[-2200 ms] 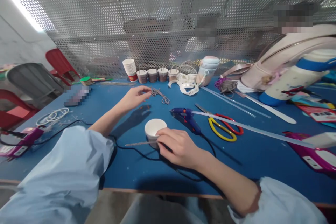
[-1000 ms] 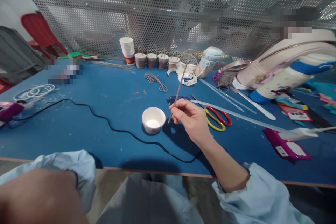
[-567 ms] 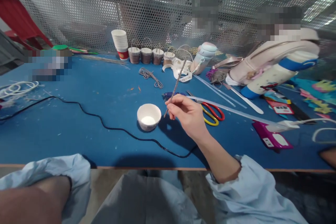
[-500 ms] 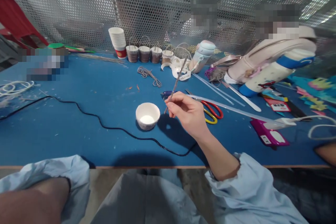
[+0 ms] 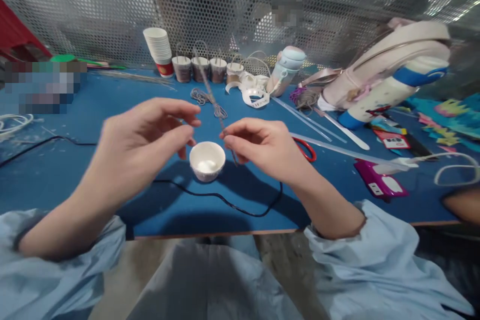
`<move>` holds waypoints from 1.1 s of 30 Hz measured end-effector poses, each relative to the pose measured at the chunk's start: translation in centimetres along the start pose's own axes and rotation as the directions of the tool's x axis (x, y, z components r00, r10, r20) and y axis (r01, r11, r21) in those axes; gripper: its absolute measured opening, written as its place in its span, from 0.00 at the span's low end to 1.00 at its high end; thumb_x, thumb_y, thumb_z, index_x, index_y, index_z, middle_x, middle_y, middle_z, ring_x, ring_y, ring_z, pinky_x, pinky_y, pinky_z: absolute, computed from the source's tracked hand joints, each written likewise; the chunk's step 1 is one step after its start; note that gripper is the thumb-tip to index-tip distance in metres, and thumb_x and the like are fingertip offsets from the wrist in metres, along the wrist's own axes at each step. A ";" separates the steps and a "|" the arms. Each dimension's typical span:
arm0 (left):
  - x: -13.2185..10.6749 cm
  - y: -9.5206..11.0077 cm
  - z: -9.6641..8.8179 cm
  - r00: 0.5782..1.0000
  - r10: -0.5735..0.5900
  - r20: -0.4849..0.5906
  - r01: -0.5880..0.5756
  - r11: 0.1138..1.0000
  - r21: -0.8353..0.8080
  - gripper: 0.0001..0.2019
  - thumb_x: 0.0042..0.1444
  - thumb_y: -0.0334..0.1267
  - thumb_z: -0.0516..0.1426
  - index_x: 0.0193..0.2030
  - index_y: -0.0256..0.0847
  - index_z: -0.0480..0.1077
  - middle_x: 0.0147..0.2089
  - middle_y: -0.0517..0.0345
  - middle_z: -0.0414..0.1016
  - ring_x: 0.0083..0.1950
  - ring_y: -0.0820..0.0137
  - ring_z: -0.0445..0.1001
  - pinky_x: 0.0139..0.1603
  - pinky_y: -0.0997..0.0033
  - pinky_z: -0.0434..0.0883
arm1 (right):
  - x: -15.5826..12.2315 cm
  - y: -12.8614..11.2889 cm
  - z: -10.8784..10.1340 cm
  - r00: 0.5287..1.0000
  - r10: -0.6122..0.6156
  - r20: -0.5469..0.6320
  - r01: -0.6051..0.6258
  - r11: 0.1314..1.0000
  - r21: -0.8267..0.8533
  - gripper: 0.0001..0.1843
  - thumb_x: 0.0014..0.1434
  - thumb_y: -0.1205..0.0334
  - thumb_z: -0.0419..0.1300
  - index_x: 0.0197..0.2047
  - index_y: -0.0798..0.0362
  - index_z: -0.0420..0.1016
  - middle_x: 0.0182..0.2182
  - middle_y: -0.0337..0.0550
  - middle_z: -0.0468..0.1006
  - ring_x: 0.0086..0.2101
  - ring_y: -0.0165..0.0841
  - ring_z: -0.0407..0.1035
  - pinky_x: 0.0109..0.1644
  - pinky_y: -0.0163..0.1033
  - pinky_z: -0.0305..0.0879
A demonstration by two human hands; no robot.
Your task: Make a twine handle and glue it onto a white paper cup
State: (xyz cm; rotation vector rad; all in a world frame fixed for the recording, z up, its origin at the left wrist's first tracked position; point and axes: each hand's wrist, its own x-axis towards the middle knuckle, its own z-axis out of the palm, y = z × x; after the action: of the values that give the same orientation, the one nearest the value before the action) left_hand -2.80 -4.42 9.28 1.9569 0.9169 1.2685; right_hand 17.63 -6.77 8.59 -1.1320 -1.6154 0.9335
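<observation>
Between thumb and fingers, my right hand (image 5: 260, 147) pinches a thin brownish-grey strand (image 5: 210, 95), stiff-looking and slanting up to the left; its upper part is blurred. My left hand (image 5: 144, 142) hovers left of it with thumb and fingers apart, holding nothing. Below and between the two hands stands a small white paper cup (image 5: 207, 161), upright, its outside greyish. Behind my right hand, the red handle of a pair of scissors (image 5: 308, 150) shows; the rest is mostly hidden. A bundle of grey cord (image 5: 202, 96) lies farther back.
At the back stand a stack of paper cups (image 5: 157, 47), several wrapped cups with handles (image 5: 182, 69) and a pale bottle (image 5: 287, 70). Clear glue sticks (image 5: 303, 119), a purple power strip (image 5: 378, 180) and a bag (image 5: 386, 65) are to the right. A black cable (image 5: 221, 196) crosses the blue table (image 5: 165, 215).
My left hand has risen from the lower left to beside the cup. My right hand has shifted slightly left, and the strand now leans left instead of right.
</observation>
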 end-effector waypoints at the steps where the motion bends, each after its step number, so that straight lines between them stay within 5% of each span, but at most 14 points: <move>1: 0.8 -0.4 0.3 0.999 -0.038 0.032 0.038 0.999 -0.024 0.10 0.54 0.31 0.59 0.43 0.41 0.74 0.37 0.59 0.77 0.28 0.75 0.73 0.27 0.73 0.73 | 0.4 0.0 0.2 0.998 0.044 0.041 -0.045 0.998 0.036 0.05 0.56 0.64 0.62 0.32 0.57 0.75 0.23 0.36 0.74 0.19 0.22 0.64 0.22 0.29 0.62; 3: 2.2 -1.4 0.8 1.000 0.000 0.007 0.000 1.000 -0.004 0.11 0.53 0.30 0.58 0.44 0.38 0.71 0.38 0.56 0.75 0.30 0.74 0.74 0.26 0.74 0.73 | 1.1 0.2 0.6 0.984 0.135 0.115 -0.148 0.982 0.117 0.06 0.55 0.63 0.61 0.31 0.58 0.75 0.22 0.36 0.73 0.18 0.21 0.63 0.20 0.29 0.59; 6: 3.5 -3.1 0.8 0.954 0.290 -0.075 -0.255 0.918 0.304 0.13 0.53 0.27 0.56 0.45 0.39 0.70 0.45 0.52 0.73 0.41 0.69 0.74 0.34 0.72 0.74 | 1.8 0.8 0.6 0.946 0.244 0.214 -0.289 0.933 0.216 0.08 0.54 0.62 0.62 0.29 0.59 0.75 0.21 0.36 0.72 0.15 0.21 0.61 0.18 0.28 0.56; 11: 4.0 -5.7 0.0 0.850 0.508 0.139 -0.493 0.674 0.551 0.13 0.56 0.26 0.52 0.45 0.40 0.73 0.53 0.46 0.73 0.53 0.61 0.71 0.53 0.57 0.70 | 2.1 1.7 0.0 0.865 0.333 0.375 -0.469 0.802 0.370 0.08 0.51 0.63 0.64 0.29 0.61 0.76 0.20 0.36 0.73 0.13 0.19 0.59 0.16 0.28 0.52; 16: 3.8 -7.6 -0.4 0.812 0.493 0.314 -0.582 0.633 0.510 0.11 0.59 0.28 0.52 0.45 0.37 0.74 0.48 0.46 0.77 0.50 0.61 0.73 0.49 0.57 0.70 | 2.1 2.1 -0.1 0.816 0.379 0.437 -0.567 0.672 0.477 0.07 0.50 0.64 0.65 0.29 0.62 0.77 0.19 0.36 0.72 0.12 0.17 0.55 0.15 0.27 0.49; 20: 3.6 -8.0 -0.5 0.819 0.479 0.316 -0.573 0.663 0.482 0.10 0.62 0.32 0.52 0.43 0.37 0.75 0.43 0.47 0.78 0.45 0.64 0.73 0.44 0.62 0.70 | 1.9 2.3 0.1 0.809 0.384 0.444 -0.580 0.641 0.503 0.08 0.50 0.64 0.66 0.30 0.62 0.77 0.19 0.36 0.73 0.12 0.17 0.55 0.15 0.26 0.48; 28: 3.3 -7.1 -0.7 0.864 0.368 0.344 -0.482 0.802 0.352 0.10 0.62 0.33 0.53 0.40 0.38 0.76 0.38 0.51 0.77 0.40 0.69 0.74 0.41 0.71 0.70 | 1.3 2.2 -0.4 0.815 0.384 0.434 -0.567 0.679 0.466 0.12 0.47 0.60 0.69 0.27 0.61 0.75 0.18 0.35 0.72 0.10 0.15 0.50 0.13 0.26 0.42; 33: 3.3 -6.4 -0.8 0.909 0.219 0.354 -0.331 0.897 0.293 0.10 0.60 0.31 0.52 0.38 0.37 0.76 0.37 0.53 0.76 0.38 0.71 0.74 0.40 0.72 0.69 | 1.2 1.7 -0.1 0.864 0.371 0.340 -0.485 0.795 0.365 0.13 0.47 0.57 0.70 0.27 0.60 0.75 0.21 0.38 0.75 0.11 0.18 0.57 0.14 0.28 0.49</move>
State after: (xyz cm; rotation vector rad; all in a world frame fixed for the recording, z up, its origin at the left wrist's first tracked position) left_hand -3.93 1.94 6.09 2.5590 0.7534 0.9401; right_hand 18.00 -5.14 7.32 -1.1043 -1.2441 1.7145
